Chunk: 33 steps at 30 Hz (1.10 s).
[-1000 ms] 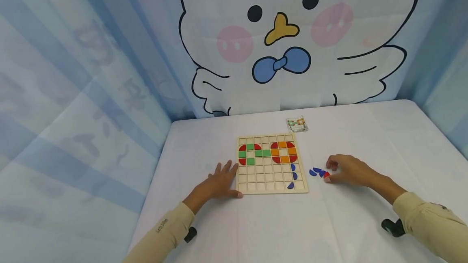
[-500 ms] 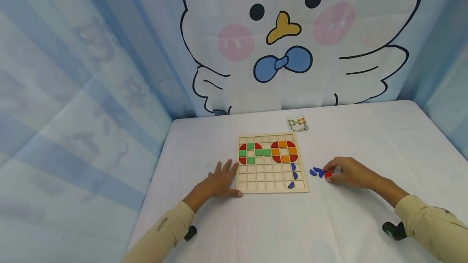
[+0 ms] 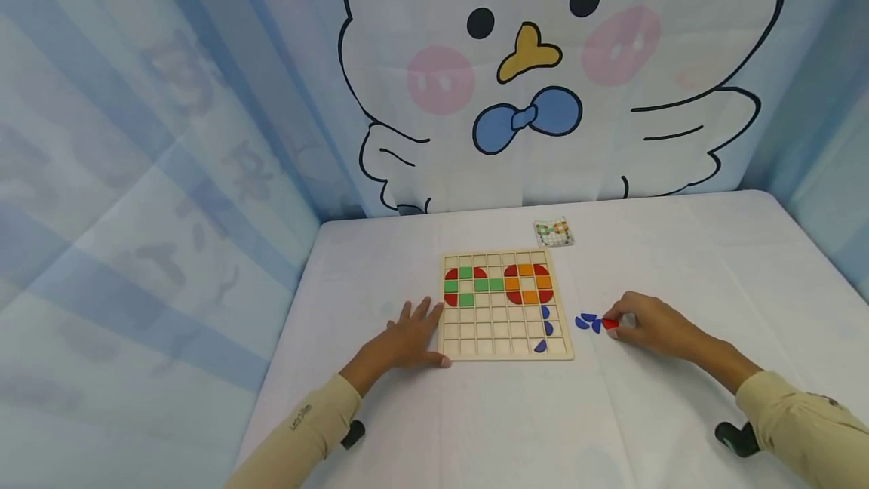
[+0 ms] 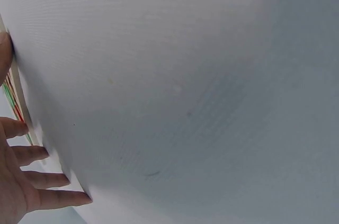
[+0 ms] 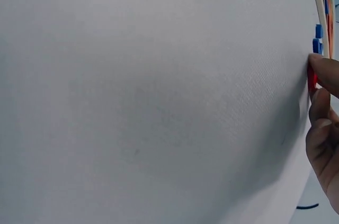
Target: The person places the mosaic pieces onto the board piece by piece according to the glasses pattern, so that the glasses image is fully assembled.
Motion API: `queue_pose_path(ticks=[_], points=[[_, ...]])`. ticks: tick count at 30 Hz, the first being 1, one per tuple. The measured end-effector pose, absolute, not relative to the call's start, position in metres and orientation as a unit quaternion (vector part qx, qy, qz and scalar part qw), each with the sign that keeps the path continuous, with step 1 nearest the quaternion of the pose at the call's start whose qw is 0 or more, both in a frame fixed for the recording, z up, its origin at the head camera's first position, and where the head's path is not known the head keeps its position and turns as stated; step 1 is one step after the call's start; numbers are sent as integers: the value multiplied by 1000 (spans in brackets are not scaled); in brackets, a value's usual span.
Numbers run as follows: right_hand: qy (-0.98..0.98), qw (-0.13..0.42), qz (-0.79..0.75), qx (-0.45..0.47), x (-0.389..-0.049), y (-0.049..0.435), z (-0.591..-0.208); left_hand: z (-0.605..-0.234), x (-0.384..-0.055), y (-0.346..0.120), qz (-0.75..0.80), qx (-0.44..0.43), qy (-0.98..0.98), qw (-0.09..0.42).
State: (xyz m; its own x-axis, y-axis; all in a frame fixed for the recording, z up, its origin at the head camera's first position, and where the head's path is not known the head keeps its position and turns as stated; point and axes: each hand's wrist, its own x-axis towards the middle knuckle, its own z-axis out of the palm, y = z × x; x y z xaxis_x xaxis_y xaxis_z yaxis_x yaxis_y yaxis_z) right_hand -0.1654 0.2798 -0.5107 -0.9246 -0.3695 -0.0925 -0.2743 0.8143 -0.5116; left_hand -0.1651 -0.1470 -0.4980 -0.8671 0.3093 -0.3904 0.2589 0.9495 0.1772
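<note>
In the head view a wooden grid board (image 3: 492, 330) lies on the white table, with red, green and orange pieces set in its upper rows. Three blue pieces (image 3: 548, 328) sit toward its right side, below the orange ones. My left hand (image 3: 406, 338) rests by the board's left edge, fingers spread, thumb and a fingertip touching the rim. To the right of the board, my right hand (image 3: 648, 324) pinches a red piece (image 3: 609, 324) between thumb and finger. Several loose blue pieces (image 3: 582, 322) lie just left of it. The right wrist view also shows the red piece (image 5: 312, 77) in the pinch.
A small pattern card (image 3: 554, 232) lies behind the board's upper right corner. Behind the table (image 3: 509, 421) hangs a curtain (image 3: 448, 164) printed with a cartoon bird.
My right thumb and finger have closed on the red piece, which has slid slightly right, away from the blue pieces. The left hand has stayed in place.
</note>
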Motion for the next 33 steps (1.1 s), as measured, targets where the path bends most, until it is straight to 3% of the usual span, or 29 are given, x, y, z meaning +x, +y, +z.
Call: queue_pose_path(ticks=[33], points=[[924, 132, -301, -197, -158, 283, -510, -496, -165, -148, 61, 148, 964, 212]])
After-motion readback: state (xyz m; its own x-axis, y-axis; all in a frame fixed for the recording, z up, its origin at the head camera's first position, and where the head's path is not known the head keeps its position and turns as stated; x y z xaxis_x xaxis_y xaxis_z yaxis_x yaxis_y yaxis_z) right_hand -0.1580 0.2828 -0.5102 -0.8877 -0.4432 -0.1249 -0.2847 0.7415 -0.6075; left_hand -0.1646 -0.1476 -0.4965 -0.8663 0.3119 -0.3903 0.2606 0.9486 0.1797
